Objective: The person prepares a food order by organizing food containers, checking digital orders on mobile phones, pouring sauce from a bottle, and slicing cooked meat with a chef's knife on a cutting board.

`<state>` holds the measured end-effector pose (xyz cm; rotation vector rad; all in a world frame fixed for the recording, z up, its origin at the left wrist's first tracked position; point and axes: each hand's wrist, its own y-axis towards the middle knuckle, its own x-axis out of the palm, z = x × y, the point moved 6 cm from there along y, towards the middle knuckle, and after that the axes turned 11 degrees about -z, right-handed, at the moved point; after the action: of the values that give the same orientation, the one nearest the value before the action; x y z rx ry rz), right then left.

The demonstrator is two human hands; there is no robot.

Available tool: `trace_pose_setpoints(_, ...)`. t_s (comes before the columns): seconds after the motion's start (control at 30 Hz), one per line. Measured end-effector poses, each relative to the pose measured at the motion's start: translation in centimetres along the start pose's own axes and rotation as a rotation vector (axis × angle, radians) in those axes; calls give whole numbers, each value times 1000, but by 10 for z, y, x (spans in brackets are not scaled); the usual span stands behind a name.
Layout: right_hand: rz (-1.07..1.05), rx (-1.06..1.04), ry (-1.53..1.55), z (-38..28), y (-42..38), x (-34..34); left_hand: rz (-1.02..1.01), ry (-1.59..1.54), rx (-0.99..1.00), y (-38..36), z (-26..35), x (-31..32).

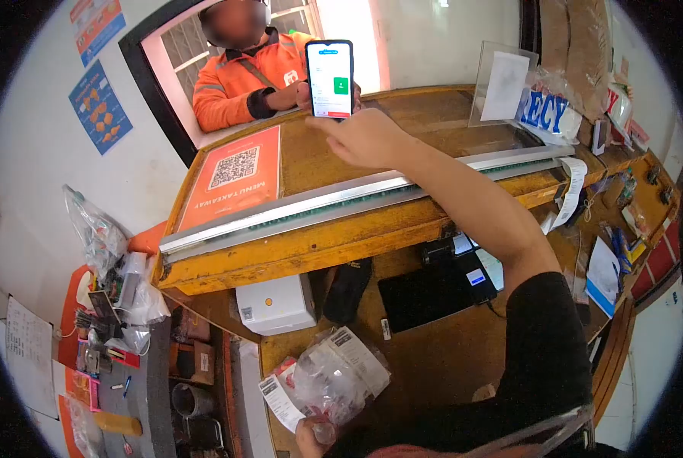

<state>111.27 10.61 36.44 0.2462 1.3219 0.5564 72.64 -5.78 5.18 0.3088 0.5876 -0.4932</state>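
My right hand (368, 141) reaches across the counter, forefinger stretched out at the lower edge of a smartphone (330, 80) and the other fingers bent. The phone stands upright with its lit screen towards me; a hand (289, 96) of the person opposite is at its left edge. Low in the view, my left hand (309, 440) is closed on the gathered top of a clear plastic bag (322, 389), and only part of that hand shows. A printed receipt (280, 404) lies against the bag's left side.
A person in an orange jacket (235, 84) stands at the opening. The wooden counter (402, 107) carries an orange QR-code sheet (235, 172) and a metal strip (372, 187). Below are a white box (275, 303) and a black tablet (429, 296). A clear sign holder (502, 88) stands right.
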Motion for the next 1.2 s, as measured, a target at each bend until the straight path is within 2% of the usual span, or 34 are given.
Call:
trace_pose_setpoints(0.03, -2, -3, -1, 3, 0, 7, -2, 0, 0, 0, 0, 0)
trace_pose_setpoints(0.1, -43, 152, -31, 16, 1, 21, -2, -1, 1, 2, 1, 1)
trace_pose_setpoints(0.33, -82, 190, -36, 22, 11, 28, 1, -8, 10, 4, 1, 6)
trace_pose_setpoints(0.5, -57, 336, -74, 32, 8, 29, -3, -11, 17, 5, 4, 11)
trace_pose_setpoints(0.63, -67, 353, -16, 41, 9, 41, -1, -12, 23, 5, 6, 14)
trace_pose_setpoints(0.73, -35, 302, -81, 39, 9, 45, -1, -15, 25, 5, 6, 15)
trace_pose_setpoints(1.2, -160, 345, -30, 34, 7, 35, 10, -19, 27, 3, 6, 17)
